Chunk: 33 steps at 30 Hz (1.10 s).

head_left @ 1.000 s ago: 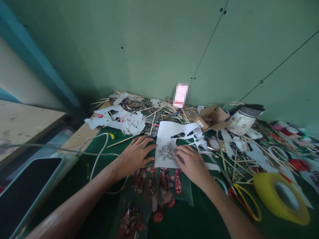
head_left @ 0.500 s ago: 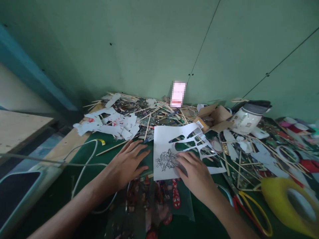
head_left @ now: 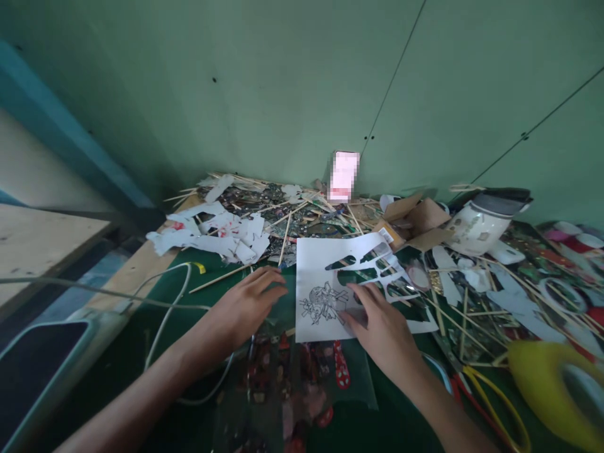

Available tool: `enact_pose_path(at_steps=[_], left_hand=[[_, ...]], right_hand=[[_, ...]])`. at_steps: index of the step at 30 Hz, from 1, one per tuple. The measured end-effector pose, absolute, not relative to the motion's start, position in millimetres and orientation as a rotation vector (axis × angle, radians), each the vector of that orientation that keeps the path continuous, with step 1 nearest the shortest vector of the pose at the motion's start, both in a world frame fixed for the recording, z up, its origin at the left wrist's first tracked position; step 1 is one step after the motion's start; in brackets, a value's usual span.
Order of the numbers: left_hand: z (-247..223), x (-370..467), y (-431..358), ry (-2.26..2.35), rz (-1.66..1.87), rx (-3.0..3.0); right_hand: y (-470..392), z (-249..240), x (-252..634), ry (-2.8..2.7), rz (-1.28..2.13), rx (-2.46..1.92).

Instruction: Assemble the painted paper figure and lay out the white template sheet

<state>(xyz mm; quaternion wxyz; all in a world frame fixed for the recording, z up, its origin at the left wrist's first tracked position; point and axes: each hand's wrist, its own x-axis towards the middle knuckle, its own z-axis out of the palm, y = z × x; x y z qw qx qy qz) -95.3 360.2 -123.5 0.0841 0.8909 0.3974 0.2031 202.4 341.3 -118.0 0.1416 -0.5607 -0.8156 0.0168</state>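
Now both hands lie flat and empty: right hand (head_left: 384,324) on the sheet (head_left: 330,277), left hand (head_left: 248,302) just beside it; steady pressure likely prevents slipping.

The right hand (head_left: 384,327) slid off the drawing on the white sheet (head_left: 321,277) toward the mat's near edge, uncovering it; the left hand (head_left: 248,305) drew clear of the sheet's left edge.

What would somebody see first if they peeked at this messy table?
Probably the white paper sheet in the middle, with cut-out holes and a small black drawing, under the right hand. The left hand lies flat on the green mat beside it. A big yellow tape roll glows at the right edge.
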Motion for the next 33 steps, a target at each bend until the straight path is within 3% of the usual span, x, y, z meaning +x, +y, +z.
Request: enact_pose_path(at_steps=[8, 20, 29, 33], left_hand=[[-122.1, -95.5, 355.0, 1.079, 0.876, 2.375], [-115.6, -97.1, 360.2, 1.171, 0.829, 2.387], [-114.9, -94.8, 358.5, 1.148, 0.764, 2.361], [-116.5, -95.7, 357.5, 1.136, 0.775, 2.364]], right_hand=[[342.7, -97.1, 205.6, -1.924, 0.169, -1.336], [332.7, -87.4, 209.9, -1.507, 0.729, -1.492], [332.7, -95.6, 206.2, -1.462, 0.775, -1.472], [335.1, -97.3, 205.1, -1.548, 0.585, -1.392]])
